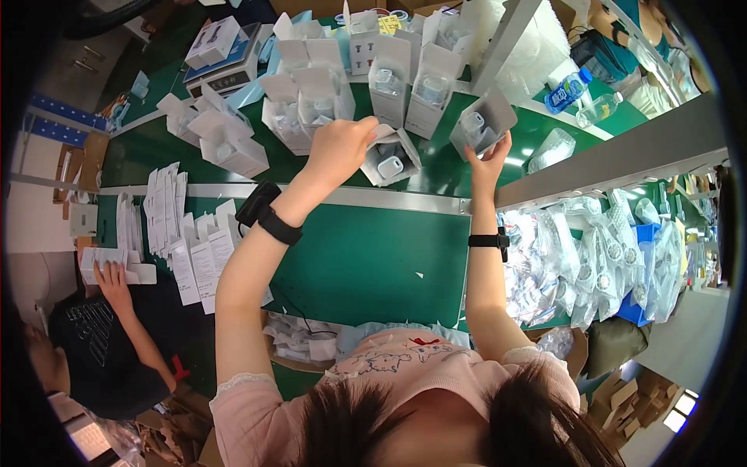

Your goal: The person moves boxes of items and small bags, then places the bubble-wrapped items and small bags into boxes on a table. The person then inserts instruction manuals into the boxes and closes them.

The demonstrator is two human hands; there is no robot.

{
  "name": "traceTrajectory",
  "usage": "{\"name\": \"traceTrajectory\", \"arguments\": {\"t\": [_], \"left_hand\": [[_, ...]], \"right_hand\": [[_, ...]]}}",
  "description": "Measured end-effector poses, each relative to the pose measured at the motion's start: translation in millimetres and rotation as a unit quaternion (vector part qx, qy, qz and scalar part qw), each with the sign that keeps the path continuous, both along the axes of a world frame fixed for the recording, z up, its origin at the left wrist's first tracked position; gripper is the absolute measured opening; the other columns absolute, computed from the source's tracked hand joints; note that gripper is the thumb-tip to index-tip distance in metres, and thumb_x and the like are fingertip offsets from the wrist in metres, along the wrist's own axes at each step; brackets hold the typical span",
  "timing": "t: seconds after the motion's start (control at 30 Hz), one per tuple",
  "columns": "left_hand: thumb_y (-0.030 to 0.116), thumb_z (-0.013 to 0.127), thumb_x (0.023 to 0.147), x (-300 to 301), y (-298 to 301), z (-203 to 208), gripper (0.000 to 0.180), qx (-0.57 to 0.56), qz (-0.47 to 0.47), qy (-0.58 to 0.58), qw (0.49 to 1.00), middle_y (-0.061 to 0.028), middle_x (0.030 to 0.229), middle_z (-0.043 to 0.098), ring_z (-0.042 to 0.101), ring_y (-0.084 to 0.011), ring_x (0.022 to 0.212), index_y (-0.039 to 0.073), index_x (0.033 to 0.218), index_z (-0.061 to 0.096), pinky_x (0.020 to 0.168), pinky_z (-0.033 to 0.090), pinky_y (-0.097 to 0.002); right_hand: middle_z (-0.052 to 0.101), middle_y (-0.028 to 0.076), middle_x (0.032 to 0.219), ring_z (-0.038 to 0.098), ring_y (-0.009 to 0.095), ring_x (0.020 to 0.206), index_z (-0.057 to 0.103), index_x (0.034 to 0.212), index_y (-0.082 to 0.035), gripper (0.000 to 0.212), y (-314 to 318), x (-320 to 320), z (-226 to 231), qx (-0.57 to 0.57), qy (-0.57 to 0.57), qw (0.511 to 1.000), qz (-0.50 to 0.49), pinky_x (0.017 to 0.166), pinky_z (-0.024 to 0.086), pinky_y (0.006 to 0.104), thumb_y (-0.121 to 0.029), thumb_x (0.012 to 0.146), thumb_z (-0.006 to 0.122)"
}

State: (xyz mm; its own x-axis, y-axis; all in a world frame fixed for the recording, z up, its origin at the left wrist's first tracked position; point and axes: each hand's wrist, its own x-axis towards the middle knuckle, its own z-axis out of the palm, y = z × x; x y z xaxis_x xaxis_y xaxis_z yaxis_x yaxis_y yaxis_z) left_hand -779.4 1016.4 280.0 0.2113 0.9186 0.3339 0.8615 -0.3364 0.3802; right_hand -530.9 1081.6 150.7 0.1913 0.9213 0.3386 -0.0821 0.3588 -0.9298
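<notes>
My left hand (340, 149) is closed, its fingertips pinching the upper flap of an open white carton (377, 177). Inside that carton lies a small white device (390, 166) with a rounded-square face. Further right, my right hand (489, 162) grips the lower edge of another open carton (498, 114), which tilts toward me. A similar white device (472, 121) shows inside it. Behind my hands stand several more open cartons (387, 101) with their flaps up, some showing clear plastic-wrapped contents. Both wrists wear black bands.
Flat folded cartons (165, 206) lie at the left, near a co-worker's hand (113, 282) on a carton. A metal rail (607, 156) slants across the right, above bagged parts (595, 261). Two bottles (568, 91) lie beyond it. The green table (366, 261) spans the middle.
</notes>
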Motion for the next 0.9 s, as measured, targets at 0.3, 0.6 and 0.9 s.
{"name": "traceTrajectory", "arguments": {"t": [0.3,0.6,0.9], "left_hand": [[0.013,0.055,0.075,19,-12,13,0.008,-0.048,-0.029,0.0,0.998,-0.015,0.058,0.053,0.053,-0.0341,0.059,0.006,0.079,0.053,0.049,0.039,-0.0414],[0.014,0.055,0.075,4,-112,8,0.011,-0.212,-0.005,-0.02,0.977,-0.0142,0.059,0.052,0.052,-0.0336,0.056,0.004,0.071,0.052,0.048,0.039,-0.0371],[0.015,0.065,0.072,7,-157,-39,0.039,-0.182,0.118,-0.323,0.921,-0.0138,0.09,0.057,0.057,-0.0243,0.083,0.002,0.103,0.047,0.069,0.045,-0.0304]], "right_hand": [[0.035,0.008,0.123,0.037,0.021,0.113,0.019,0.129,-0.007,0.088,-44,9,-4,-0.067,0.005,0.996,0.065,0.093,0.032,0.0326,0.003,0.056,0.068],[0.035,0.008,0.124,0.034,0.021,0.116,0.021,0.129,-0.006,0.089,-155,28,4,-0.198,-0.047,0.939,0.277,0.096,0.028,0.0327,-0.002,0.055,0.071],[0.028,0.016,0.131,0.026,0.028,0.123,0.02,0.131,-0.006,0.089,-168,34,8,-0.146,-0.241,0.878,0.387,0.102,0.02,0.0343,-0.008,0.058,0.071]]}}
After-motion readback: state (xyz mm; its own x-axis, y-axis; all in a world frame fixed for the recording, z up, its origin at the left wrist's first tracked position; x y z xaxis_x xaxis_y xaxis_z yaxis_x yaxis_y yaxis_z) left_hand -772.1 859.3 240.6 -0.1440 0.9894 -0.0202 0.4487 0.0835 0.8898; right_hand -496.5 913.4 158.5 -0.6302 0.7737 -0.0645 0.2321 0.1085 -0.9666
